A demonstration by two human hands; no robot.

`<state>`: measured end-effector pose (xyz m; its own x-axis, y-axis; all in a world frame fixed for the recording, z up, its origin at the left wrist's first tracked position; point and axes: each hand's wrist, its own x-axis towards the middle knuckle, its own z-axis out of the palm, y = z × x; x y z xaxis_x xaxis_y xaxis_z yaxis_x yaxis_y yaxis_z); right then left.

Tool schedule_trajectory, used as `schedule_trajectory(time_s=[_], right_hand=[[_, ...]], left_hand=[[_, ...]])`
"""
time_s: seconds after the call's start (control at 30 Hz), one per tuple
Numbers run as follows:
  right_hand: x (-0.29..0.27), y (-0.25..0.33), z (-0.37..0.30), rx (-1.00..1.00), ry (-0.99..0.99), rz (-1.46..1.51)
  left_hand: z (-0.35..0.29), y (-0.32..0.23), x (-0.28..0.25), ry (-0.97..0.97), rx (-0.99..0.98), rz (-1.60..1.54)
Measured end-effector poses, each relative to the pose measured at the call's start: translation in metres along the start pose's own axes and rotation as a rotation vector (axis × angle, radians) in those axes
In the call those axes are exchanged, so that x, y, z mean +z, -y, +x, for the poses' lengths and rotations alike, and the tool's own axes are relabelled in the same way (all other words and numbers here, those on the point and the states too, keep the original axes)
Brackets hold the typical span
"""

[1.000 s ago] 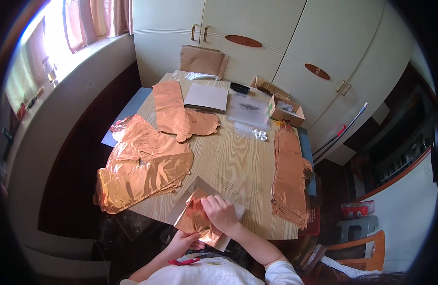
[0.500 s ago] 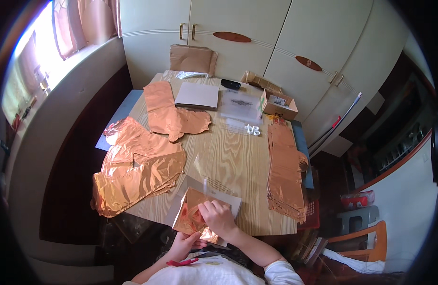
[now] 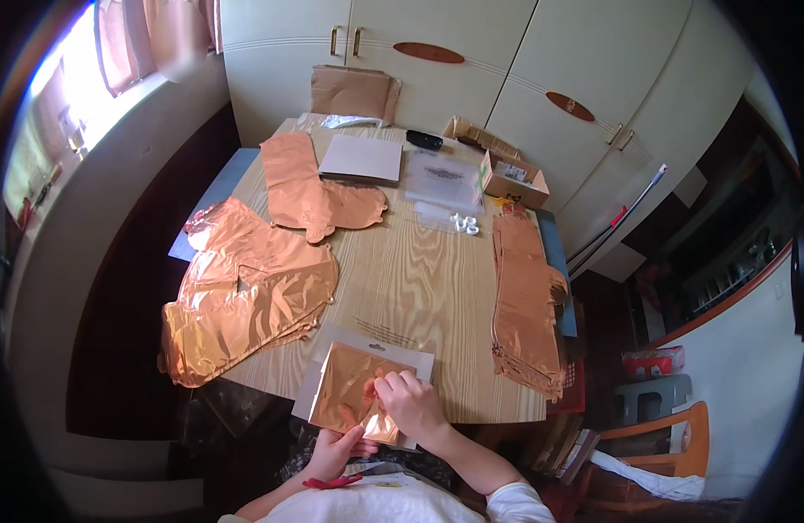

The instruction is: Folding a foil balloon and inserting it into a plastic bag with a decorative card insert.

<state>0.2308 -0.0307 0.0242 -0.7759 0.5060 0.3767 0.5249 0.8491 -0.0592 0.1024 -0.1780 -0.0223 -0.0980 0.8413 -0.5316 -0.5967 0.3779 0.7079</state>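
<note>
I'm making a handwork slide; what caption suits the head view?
Left hand holds folded copper-coloured foil, right hand on it, at a wooden table.

With the cupboard (image 3: 437,91) at twelve o'clock, the folded foil (image 3: 339,383) lies at six on the table (image 3: 410,296), over what seems a flat sleeve (image 3: 424,360), left hand (image 3: 342,444) at seven of the foil, right hand (image 3: 409,403) at three. Foil piles sit near nine (image 3: 245,301), ten-thirty (image 3: 288,179) and three (image 3: 524,296). The board stack (image 3: 361,159) is just before twelve, plastic sheets (image 3: 441,166) at one, small rings (image 3: 464,224) and, beyond them, an open box (image 3: 511,187) at two.
</note>
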Motion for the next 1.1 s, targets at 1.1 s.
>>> schedule_trajectory(time_s=[1.1], right_hand=[[-0.024,0.001,-0.044,0.218,-0.026,0.033]], left_hand=[[-0.002,0.013,-0.014,-0.027,0.095,-0.125]])
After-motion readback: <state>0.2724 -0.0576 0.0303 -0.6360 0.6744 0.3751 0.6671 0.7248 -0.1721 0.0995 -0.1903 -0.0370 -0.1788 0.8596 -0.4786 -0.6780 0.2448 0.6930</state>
